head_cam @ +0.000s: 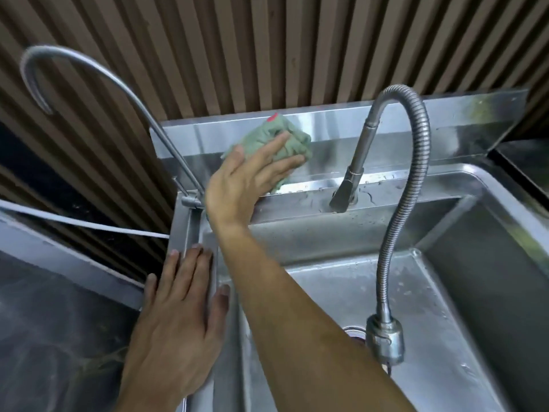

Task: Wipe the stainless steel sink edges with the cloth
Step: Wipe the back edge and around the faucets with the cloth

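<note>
Cloth [276,138] (green, bunched) on sink [475,185] backsplash | right hand [246,182] presses it, fingers straight | left hand [178,316] flat on left rim, holding nothing

The cloth [277,144] is a faded grey-green with one red patch at its top edge. The stainless steel sink [371,233] is silver-grey, speckled with water drops, as is its backsplash [326,126] (paler where light strikes). The flexible faucet hose [416,162] is ribbed silver. The slatted wall [267,49] shows brown and dark stripes
</note>
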A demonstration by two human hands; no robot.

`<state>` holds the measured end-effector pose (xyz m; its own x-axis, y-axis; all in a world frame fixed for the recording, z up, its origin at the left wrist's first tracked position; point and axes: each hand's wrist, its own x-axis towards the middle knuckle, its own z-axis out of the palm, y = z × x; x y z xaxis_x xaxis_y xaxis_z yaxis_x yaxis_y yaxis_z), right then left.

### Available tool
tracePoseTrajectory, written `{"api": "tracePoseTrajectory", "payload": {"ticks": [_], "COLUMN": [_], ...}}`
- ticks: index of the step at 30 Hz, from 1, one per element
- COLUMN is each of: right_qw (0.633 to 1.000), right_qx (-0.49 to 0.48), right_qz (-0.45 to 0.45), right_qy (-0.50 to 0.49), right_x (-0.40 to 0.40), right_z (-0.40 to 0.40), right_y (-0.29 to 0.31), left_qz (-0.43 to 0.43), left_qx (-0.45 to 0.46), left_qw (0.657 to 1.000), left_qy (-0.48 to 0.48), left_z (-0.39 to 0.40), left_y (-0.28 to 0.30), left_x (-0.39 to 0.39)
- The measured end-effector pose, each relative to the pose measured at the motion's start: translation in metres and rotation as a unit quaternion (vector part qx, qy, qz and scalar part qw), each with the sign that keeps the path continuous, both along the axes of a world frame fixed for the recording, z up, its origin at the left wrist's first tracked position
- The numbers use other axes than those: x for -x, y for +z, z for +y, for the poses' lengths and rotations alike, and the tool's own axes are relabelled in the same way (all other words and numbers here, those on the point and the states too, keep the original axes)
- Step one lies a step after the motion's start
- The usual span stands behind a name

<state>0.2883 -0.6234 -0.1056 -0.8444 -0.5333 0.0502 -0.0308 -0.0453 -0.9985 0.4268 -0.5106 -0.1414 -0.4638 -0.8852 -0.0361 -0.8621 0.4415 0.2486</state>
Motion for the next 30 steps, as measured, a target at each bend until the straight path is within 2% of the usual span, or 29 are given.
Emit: {"api": "tracePoseTrajectory", "payload": {"ticks": [2,7,12,17,19,22,26,30], "right_qw": [0.999,0.985,0.982,0.910,0.906,0.909,0.890,0.906], "right_qx": [-0.021,-0.047,-0.050,-0.140,-0.146,-0.140,-0.143,-0.122], "right_qz": [0.022,0.088,0.132,0.344,0.353,0.371,0.418,0.378], "right_qy": [0.010,-0.141,-0.125,-0.182,-0.181,-0.129,-0.114,-0.142], "right_x": [0.009,0.089,0.059,0.088,0.085,0.068,0.079,0.100], "right_z": [-0.004,0.002,-0.007,0.006,0.006,0.002,0.010,0.013], "right_y": [-0.002,-0.016,-0.014,-0.035,-0.035,-0.036,-0.042,-0.037], "left_qz": [-0.009,-0.028,-0.034,-0.061,-0.065,-0.075,-0.069,-0.061], "left_qx": [0.003,0.072,0.065,0.052,0.051,0.052,0.051,0.051], "left_qw": [1.000,0.995,0.996,0.995,0.994,0.994,0.994,0.995], "left_qy": [-0.003,-0.061,-0.053,-0.065,-0.066,-0.069,-0.068,-0.066], "left_z": [0.001,-0.010,-0.012,-0.015,-0.015,-0.015,-0.014,-0.013], "left_y": [0.001,0.005,-0.003,-0.005,-0.006,-0.006,-0.004,-0.004], "left_x": [-0.001,0.004,0.005,0.005,0.006,0.005,0.006,0.005]}}
